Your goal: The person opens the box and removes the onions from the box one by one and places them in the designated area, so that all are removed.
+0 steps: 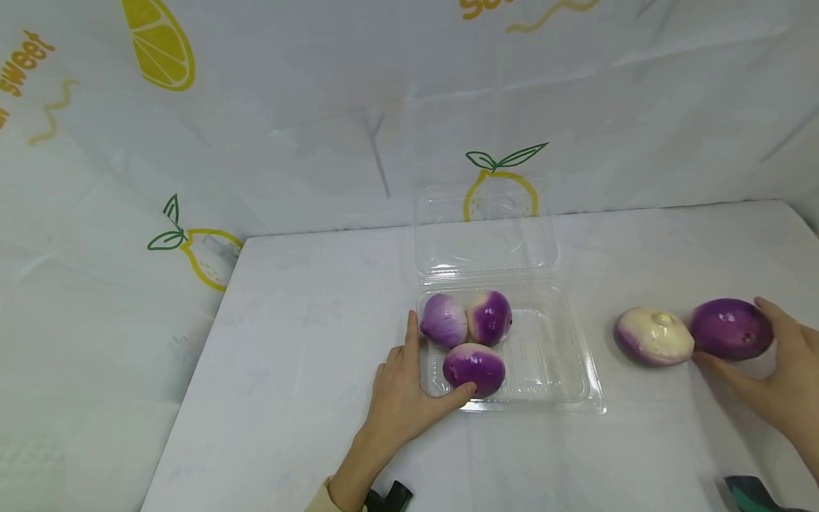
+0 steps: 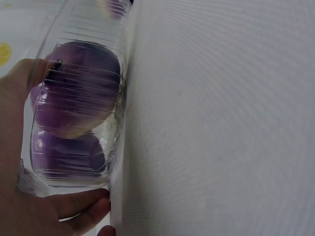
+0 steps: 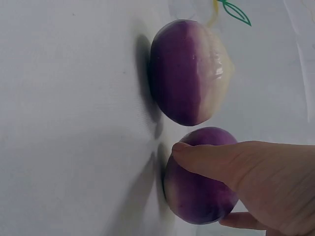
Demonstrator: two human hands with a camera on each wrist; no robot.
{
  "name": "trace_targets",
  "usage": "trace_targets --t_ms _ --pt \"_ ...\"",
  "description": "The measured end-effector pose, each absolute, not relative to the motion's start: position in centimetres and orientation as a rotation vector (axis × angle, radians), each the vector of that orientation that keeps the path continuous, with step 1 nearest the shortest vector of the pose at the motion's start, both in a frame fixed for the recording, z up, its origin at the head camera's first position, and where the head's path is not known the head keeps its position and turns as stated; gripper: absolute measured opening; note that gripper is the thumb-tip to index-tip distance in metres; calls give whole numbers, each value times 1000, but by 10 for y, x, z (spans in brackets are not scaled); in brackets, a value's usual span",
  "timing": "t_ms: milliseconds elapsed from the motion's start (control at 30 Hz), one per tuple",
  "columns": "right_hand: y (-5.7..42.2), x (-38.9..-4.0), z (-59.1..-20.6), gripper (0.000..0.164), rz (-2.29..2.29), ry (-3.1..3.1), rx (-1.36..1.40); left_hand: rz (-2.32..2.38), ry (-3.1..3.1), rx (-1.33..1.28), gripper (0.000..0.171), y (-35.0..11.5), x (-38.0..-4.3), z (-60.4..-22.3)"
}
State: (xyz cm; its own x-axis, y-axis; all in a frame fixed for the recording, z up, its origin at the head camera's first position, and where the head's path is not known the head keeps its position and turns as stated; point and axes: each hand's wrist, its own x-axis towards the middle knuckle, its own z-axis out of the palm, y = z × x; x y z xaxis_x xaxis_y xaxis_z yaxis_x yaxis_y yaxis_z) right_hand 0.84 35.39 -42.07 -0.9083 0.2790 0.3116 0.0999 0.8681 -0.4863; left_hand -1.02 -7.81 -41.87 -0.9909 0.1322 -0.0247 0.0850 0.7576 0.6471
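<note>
A clear plastic clamshell box (image 1: 537, 355) lies with its lid raised at the back. Inside its left part sit three onions: a pale purple onion (image 1: 443, 321), a purple-and-cream onion (image 1: 491, 317) and a front purple onion (image 1: 474, 368). My left hand (image 1: 399, 391) rests on the box's front left corner, index finger straight along the side, thumb at the front onion. On the right, my right hand (image 1: 783, 377) grips a dark purple onion (image 1: 731, 328) between thumb and fingers, low over the table. Beside it sits a cream-topped onion (image 1: 654, 336), also visible in the right wrist view (image 3: 189, 73).
The white table (image 1: 307, 341) has its left edge and back edge in view. A lemon-printed sheet (image 1: 307, 107) covers the wall behind. At the bottom lie a black object (image 1: 398, 496) by the left wrist and a dark green-and-black object (image 1: 755, 492) on the right.
</note>
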Motion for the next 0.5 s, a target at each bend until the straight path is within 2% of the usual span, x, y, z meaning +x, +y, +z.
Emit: trace_targets --t_ms 100,233,400,500 --pt "354 9 -420 121 656 -2640 -267 1057 2891 195 128 -78 -10 -419" --pt "354 5 -420 117 691 -2501 -142 1059 2895 196 128 -79 -10 -419" --pt "342 1 -407 107 765 -2359 -11 1063 2890 194 128 -78 -10 -419" --pt "333 2 -399 93 792 -2333 -11 1062 2887 194 128 -78 -10 -419"
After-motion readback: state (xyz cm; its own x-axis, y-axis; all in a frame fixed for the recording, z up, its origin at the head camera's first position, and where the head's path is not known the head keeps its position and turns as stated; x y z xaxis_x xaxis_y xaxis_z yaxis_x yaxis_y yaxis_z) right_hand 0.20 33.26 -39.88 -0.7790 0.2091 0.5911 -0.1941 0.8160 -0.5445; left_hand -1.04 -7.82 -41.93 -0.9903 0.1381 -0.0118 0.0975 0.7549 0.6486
